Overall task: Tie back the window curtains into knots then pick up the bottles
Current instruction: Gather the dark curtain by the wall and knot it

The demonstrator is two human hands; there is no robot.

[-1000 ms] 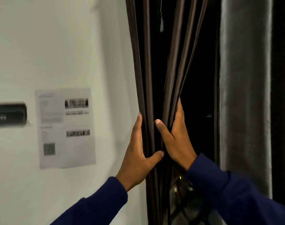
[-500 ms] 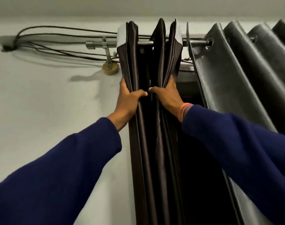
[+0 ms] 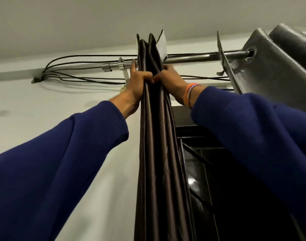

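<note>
1. Two hands reach up high, close together, with their thumbs almost touching.
2. The left hand [image 3: 137,82] has its fingers curled around the left side of the dark brown curtain [image 3: 157,136]. One finger points up and touches the curtain rod [image 3: 192,58].
3. The right hand [image 3: 169,79] grips the right side of the same curtain. Its fingers go behind the folds, so I cannot see their tips.
4. Both hands squeeze the curtain into one tight bunch just under the rod.
5. The brown curtain hangs straight down from the rod, between the two arms. It is near the left end of the rod. It is not tied in a knot.
6. The right wrist wears an orange band and a pale purple band [image 3: 189,94]. Both arms are in blue sleeves [image 3: 61,162].
7. A grey curtain [image 3: 270,70] hangs on the same rod, far to the right, well apart from the hands.
8. Black wires [image 3: 82,58] run along the white wall [image 3: 35,101] behind the rod. They come out of a spot on the wall at the left.
9. A small bracket [image 3: 121,66] holds the rod at its left end, just beside the left hand.
10. A dark window [image 3: 209,171] shows behind the brown curtain, under the right arm.
11. No bottles are in sight.
</note>
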